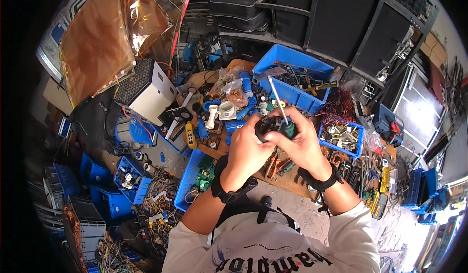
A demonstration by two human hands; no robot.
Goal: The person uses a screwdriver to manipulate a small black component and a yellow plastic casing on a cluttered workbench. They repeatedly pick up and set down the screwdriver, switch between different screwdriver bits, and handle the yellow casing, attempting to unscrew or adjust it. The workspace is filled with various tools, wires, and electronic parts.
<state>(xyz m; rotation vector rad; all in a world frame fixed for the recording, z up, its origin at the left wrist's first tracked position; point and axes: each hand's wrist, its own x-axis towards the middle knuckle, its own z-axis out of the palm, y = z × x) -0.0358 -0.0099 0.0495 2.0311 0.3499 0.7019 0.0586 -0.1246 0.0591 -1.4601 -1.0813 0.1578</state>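
**Screwdriver (281,108) and black part (263,125) held over a table (292,188)**

The green handle (289,129) is gripped by the curled fingers of the right hand (304,143). The black part is held in the left hand's (246,151) bent fingers, close beside it.

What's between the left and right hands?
Head view: between left hand and right hand, a small dark part and a green-handled screwdriver.

Screwdriver (280,105) — green handle (290,129), silver shaft (275,93); large bin (295,98) — blue.
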